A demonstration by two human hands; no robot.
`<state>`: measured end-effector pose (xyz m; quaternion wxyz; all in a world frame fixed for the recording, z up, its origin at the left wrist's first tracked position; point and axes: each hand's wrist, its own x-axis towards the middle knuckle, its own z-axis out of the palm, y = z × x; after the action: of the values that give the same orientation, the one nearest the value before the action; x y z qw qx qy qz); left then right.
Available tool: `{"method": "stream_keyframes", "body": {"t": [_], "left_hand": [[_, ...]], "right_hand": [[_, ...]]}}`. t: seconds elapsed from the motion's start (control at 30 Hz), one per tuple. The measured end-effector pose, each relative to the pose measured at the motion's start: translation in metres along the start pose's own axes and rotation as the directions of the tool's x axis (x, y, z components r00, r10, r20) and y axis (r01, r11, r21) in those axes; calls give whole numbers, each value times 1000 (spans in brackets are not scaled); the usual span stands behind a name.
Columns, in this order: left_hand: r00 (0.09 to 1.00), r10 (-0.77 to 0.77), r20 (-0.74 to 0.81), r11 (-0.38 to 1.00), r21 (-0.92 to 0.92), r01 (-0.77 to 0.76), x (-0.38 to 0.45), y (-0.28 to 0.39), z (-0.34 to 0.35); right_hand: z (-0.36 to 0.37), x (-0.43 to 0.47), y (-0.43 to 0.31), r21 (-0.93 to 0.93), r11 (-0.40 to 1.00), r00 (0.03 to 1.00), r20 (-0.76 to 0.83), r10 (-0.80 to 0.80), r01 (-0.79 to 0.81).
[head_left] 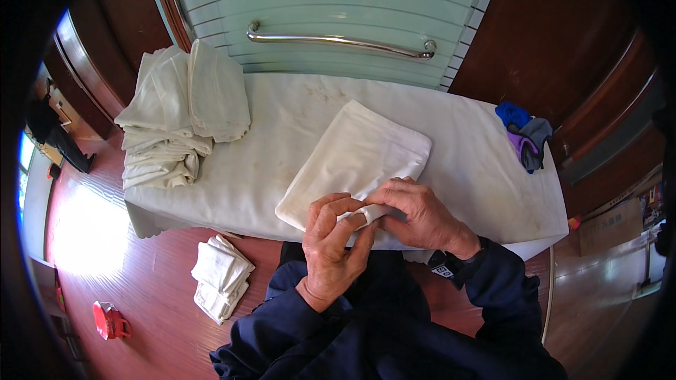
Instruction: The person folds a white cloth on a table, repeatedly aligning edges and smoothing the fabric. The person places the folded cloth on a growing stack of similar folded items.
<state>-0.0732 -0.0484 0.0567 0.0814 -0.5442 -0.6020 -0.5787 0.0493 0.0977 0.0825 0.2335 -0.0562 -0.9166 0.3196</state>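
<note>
A folded white cloth [364, 142] lies flat before me on the draped table [465, 169]. Its near edge is lifted and bunched between my hands. My left hand [332, 243] pinches this edge between thumb and fingers. Close beside it, my right hand [422, 211] grips the same edge from the right, knuckles up. The fingertips of both hands almost meet over the cloth, and they hide part of the fold.
A tall stack of white cloths [158, 111] stands at the table's left end. Bunched blue, grey and purple fabric [525, 134] lies at the right end. More folded cloths [222, 277] and a red container [111, 321] are on the floor. Behind is a metal handrail [338, 39]. A person [55, 126] stands far left.
</note>
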Motion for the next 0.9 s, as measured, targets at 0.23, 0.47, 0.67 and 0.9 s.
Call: {"method": "stream_keyframes", "body": {"t": [0.23,0.47,0.67,0.9], "left_hand": [[998,40,42,998,-51,-38,-1,-1,0],[995,-100,27,987,-123,103,-5,4,0],[997,-58,48,992,-111,63,-3,0,-1],[999,-4,44,993,-121,9,0,2,-6]], "right_hand": [[0,-2,-5,-178,972,988,44,-148,154],[-1,-3,-5,-134,979,987,62,-149,156],[-2,-6,1,-137,978,984,109,-143,157],[-22,-7,54,-406,901,988,55,-145,155]]}}
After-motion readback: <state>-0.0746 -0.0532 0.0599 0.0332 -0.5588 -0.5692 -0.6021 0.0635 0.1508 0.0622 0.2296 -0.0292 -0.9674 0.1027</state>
